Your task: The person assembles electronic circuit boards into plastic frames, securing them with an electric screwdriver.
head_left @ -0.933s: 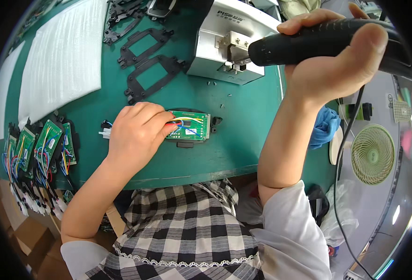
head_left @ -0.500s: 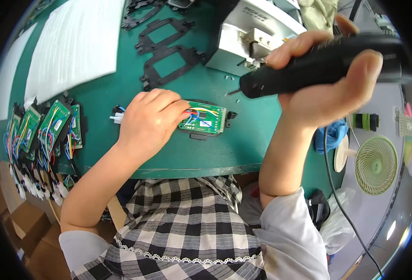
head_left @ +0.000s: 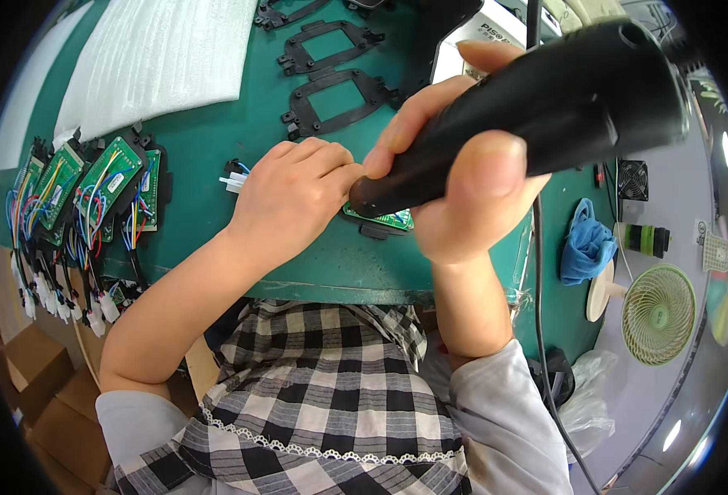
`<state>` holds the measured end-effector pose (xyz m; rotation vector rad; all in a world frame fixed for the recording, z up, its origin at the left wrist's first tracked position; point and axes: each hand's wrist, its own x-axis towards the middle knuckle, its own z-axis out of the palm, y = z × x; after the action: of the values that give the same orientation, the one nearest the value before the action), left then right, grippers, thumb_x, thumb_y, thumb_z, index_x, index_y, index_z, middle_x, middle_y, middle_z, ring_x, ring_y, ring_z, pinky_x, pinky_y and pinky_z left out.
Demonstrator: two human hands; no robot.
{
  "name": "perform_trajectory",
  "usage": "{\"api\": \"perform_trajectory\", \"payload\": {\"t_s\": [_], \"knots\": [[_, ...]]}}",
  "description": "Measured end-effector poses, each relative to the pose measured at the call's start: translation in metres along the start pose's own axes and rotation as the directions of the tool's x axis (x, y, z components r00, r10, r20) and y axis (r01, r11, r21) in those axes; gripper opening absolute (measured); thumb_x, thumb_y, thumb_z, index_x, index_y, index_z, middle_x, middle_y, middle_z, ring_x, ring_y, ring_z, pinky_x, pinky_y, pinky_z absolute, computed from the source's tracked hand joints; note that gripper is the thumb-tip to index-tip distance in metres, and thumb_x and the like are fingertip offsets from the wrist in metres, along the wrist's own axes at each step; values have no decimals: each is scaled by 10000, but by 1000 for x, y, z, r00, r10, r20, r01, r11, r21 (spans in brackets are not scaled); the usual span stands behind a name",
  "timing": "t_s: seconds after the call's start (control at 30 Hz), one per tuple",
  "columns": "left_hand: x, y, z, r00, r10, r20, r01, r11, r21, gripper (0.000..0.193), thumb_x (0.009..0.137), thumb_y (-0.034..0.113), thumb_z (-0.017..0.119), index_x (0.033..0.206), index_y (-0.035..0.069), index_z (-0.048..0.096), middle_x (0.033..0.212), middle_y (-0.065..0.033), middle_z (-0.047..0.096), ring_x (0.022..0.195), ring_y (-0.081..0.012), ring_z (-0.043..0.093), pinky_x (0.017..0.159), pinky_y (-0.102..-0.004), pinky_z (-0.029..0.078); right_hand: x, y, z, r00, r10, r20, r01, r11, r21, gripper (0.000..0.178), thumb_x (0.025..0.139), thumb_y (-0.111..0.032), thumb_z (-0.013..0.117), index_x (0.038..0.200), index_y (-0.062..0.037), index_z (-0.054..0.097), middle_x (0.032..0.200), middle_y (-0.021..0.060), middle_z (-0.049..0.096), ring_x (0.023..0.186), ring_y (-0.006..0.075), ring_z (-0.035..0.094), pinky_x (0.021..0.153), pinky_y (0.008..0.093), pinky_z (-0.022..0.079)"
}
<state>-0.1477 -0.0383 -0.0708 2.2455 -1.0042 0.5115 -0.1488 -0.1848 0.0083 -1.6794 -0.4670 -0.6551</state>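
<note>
My right hand (head_left: 475,194) is wrapped round a black corded electric screwdriver (head_left: 553,107). Its nose slants down to the left over a green circuit board (head_left: 395,219) lying in a black plastic frame on the table. The driver's tip and most of the board are hidden behind the tool and my hands. My left hand (head_left: 294,194) is closed at the board's left end, its fingertips close to the driver's nose; what they pinch there is mostly hidden. White connectors (head_left: 233,182) stick out to the left of that hand.
Several wired circuit boards (head_left: 110,177) lean in a row at the left, their cables hanging over the table edge. Black plastic frames (head_left: 335,101) and a white foam sheet (head_left: 162,58) lie farther back. A blue cloth (head_left: 586,243) and a green fan (head_left: 659,313) are at right.
My right hand has brought the screwdriver leftward, from beside the metal-and-white machine to over the circuit board. My left hand stays at the board's left end. The whole view has shifted slightly.
</note>
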Motion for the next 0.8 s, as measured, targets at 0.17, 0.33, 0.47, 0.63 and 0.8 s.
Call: {"api": "perform_trajectory", "payload": {"t_s": [0.17, 0.33, 0.47, 0.63, 0.8], "knots": [[-2, -3, 2, 996, -42, 76, 44, 999, -16, 177, 686, 75, 637, 860, 103, 637, 873, 22, 583, 851, -158, 573, 722, -297, 436, -8, -6, 6, 998, -27, 48, 28, 1000, 0, 810, 867, -611, 527, 1167, 125, 367, 684, 127, 589, 478, 156, 571, 447, 228, 450], [7, 1, -18, 932, -240, 270, 352, 775, -525, 117, 694, 92, 621, 808, 102, 600, 843, 14, 556, 833, -166, 558, 710, -298, 439, -5, -23, 5, 972, 122, 199, -125, 992, 0, 931, 752, -727, 594, 1114, 110, 405, 692, 89, 598, 499, 137, 571, 475, 210, 434], [-2, -5, 4, 980, -144, 139, 176, 953, -248, 115, 695, 100, 617, 809, 101, 603, 833, 5, 549, 825, -170, 556, 705, -298, 456, -5, -27, 10, 940, 252, 230, -278, 957, 87, 953, 727, -732, 618, 1136, 99, 393, 668, 80, 590, 523, 135, 578, 491, 217, 440], [-1, -3, 2, 995, -9, 100, 12, 1000, -28, 209, 734, 142, 662, 932, 79, 632, 918, -31, 582, 910, -198, 575, 789, -325, 478, -7, 0, -8, 986, 135, -100, -120, 983, 139, 778, 890, -643, 394, 1267, 36, 335, 609, 132, 536, 434, 226, 527, 421, 311, 444], [4, 20, -17, 961, -7, 276, 1, 1000, 23, 672, 675, 290, 763, 1259, 81, 505, 1231, -108, 532, 1158, -274, 515, 999, -409, 399, -1, -2, -75, 865, 455, -213, -244, 751, 613, 582, 927, -559, 407, 1207, -54, 478, 662, 123, 550, 483, 236, 527, 433, 370, 437]]}}
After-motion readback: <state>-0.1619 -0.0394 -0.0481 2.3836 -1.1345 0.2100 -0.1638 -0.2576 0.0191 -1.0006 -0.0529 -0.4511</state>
